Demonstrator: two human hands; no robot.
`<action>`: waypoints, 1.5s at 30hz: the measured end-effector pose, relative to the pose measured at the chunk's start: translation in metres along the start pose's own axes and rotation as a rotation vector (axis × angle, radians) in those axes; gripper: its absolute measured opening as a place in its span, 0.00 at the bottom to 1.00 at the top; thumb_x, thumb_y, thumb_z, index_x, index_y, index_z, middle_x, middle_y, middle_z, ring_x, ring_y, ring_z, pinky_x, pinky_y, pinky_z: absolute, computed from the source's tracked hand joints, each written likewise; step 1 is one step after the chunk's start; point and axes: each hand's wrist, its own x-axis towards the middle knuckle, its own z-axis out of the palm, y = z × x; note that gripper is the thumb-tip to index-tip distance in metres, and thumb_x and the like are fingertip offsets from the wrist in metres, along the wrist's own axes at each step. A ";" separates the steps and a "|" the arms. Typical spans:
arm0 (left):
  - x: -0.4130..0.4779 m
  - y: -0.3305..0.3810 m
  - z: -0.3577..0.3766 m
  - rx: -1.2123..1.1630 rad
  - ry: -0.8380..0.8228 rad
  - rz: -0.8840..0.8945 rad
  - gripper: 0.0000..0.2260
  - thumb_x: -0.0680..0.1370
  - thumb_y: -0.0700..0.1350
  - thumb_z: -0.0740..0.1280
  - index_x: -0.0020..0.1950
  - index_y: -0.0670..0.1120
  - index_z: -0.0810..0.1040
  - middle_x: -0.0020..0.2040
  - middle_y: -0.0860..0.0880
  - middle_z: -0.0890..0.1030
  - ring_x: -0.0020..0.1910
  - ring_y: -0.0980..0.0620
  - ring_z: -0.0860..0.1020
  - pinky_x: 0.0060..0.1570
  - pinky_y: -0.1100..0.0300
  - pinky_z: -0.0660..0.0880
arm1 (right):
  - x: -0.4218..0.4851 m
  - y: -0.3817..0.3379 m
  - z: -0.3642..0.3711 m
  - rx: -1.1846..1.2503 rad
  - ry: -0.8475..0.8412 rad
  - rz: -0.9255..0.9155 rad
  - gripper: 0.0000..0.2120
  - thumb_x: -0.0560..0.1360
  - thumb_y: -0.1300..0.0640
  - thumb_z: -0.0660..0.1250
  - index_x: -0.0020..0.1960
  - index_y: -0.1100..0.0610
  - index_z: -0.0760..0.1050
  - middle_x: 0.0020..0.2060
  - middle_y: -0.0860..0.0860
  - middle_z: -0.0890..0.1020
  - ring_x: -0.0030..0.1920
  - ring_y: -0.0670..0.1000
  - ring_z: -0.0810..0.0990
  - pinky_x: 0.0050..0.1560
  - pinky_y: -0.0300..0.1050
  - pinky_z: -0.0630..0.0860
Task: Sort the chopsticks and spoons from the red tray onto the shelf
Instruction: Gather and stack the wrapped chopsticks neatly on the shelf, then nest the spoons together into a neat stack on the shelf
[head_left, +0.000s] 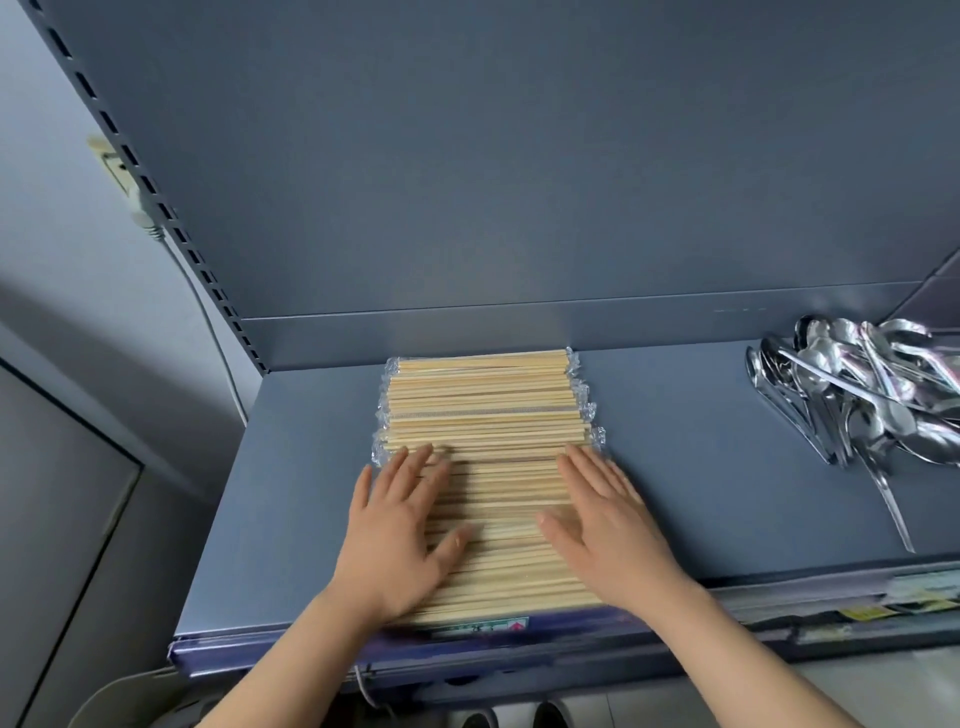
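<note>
My two forearms come up from the bottom edge. My left hand (400, 525) lies flat on the near part of the chopsticks (488, 405), with the fingers straight and a little spread and the thumb pointing to the middle. My right hand (608, 525) lies the same way on the right part of the same pile, also flat and holding nothing. Both hands only press on the top of the sticks.

The chopsticks are wrapped in clear plastic (the crinkled ends show at both sides). They lie side by side in one wide block, from the front edge of the shelf (675, 467) almost to the back wall. Well apart from them, at the right end of the shelf, the spoons (862, 395) lie in a loose shining heap, and some handles stick out toward the front.

I judge that the sorting is nearly finished: each kind has its own place, and neither is mixed with the other. What I do now looks like tidying, to make the block even. The red tray is not in view, so I cannot tell if something is left in it. The spoon heap is rather untidy and may need straightening.
</note>
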 end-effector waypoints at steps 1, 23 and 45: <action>0.001 -0.002 -0.003 -0.075 0.063 -0.053 0.31 0.75 0.64 0.57 0.75 0.54 0.63 0.77 0.52 0.60 0.77 0.48 0.56 0.75 0.49 0.51 | 0.000 0.004 -0.003 0.107 0.063 0.054 0.37 0.77 0.32 0.46 0.79 0.50 0.46 0.78 0.43 0.44 0.77 0.43 0.41 0.76 0.43 0.42; 0.016 -0.005 0.004 -0.305 0.124 -0.300 0.22 0.77 0.44 0.68 0.70 0.43 0.71 0.72 0.46 0.66 0.70 0.46 0.67 0.66 0.62 0.61 | 0.025 0.015 0.000 0.276 0.053 0.065 0.25 0.84 0.55 0.53 0.79 0.55 0.52 0.79 0.45 0.48 0.76 0.40 0.42 0.71 0.34 0.42; 0.134 0.185 0.034 -0.236 0.152 0.113 0.13 0.76 0.47 0.67 0.59 0.46 0.80 0.56 0.48 0.81 0.54 0.45 0.78 0.55 0.56 0.73 | -0.051 0.223 -0.148 0.267 0.626 0.603 0.15 0.78 0.57 0.65 0.63 0.59 0.78 0.56 0.56 0.82 0.55 0.58 0.80 0.56 0.50 0.75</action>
